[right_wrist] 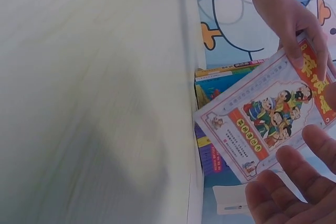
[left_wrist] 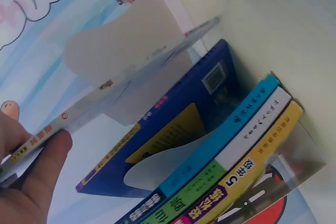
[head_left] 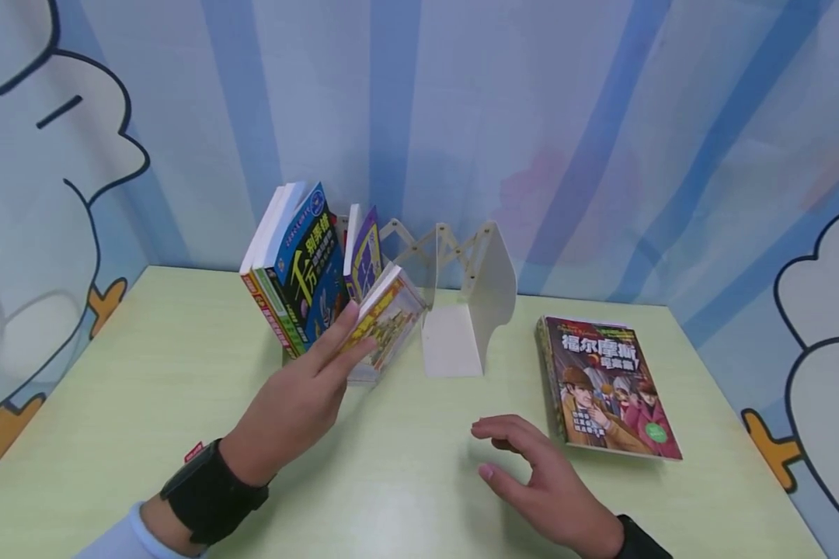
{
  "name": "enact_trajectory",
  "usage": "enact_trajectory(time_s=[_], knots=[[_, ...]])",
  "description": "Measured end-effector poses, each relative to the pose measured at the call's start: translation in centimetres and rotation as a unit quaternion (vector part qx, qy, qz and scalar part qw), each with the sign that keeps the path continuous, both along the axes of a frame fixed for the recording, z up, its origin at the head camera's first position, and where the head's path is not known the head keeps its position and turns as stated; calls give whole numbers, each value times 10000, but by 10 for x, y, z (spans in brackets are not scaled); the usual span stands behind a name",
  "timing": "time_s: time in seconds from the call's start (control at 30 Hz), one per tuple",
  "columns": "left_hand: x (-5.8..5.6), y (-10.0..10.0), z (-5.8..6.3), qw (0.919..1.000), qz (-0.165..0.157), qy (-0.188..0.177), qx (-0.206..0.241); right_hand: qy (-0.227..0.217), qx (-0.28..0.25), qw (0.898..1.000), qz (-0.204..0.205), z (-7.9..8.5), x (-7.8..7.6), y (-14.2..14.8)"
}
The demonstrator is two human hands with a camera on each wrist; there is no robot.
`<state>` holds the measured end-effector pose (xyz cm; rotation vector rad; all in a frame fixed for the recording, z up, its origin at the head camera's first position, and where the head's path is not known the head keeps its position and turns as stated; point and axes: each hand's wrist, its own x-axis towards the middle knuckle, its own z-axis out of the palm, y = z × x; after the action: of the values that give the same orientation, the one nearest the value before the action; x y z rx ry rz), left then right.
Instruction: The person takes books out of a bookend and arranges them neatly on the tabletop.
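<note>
at least six books (head_left: 611,388), two hands (head_left: 297,411)

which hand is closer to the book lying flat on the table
Right. The right hand is just near-left of the flat book; the left hand is farther left, holding a thin book.

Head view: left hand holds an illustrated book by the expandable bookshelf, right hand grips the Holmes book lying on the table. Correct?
No: the right hand grips nothing; the head view shows it empty and apart from the Holmes book. The rest stands: that book lies on the table, and the left hand holds an illustrated book by the expandable bookshelf.
</note>
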<state>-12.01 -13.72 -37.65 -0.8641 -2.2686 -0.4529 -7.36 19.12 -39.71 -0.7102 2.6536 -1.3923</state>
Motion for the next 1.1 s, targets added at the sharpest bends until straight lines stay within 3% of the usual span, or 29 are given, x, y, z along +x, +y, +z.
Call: enact_trajectory(time_s=[0.27,0.4,0.5,0.57,0.73,0.8,0.87,0.93,1.1], knots=[[25,-13,25,9956,-410,-538,649,139,20,9999,-59,-1,-1,0],[37,-17,40,9822,-848,-1335,1013,333,-31,9992,-234,1,0,1],[44,-17,47,9585,-1289,-2204,1268,520,-81,9981,-321,3,1,1],[48,-16,50,9393,-1613,-2697,1379,512,-82,9986,-128,4,1,0],[52,-11,52,8870,-2454,-3592,1547,-577,-420,9933,908,9,5,1],[52,-10,51,8714,-2661,-3827,1534,-976,-498,9891,988,11,7,2],[51,-8,50,8623,-2723,-3993,1509,-1090,-490,9884,936,11,9,3],[50,-8,48,8637,-2689,-3999,1478,-1200,-516,9880,828,12,10,5],[49,-7,42,8921,-2267,-3567,1598,-1175,-983,9839,922,10,11,9]])
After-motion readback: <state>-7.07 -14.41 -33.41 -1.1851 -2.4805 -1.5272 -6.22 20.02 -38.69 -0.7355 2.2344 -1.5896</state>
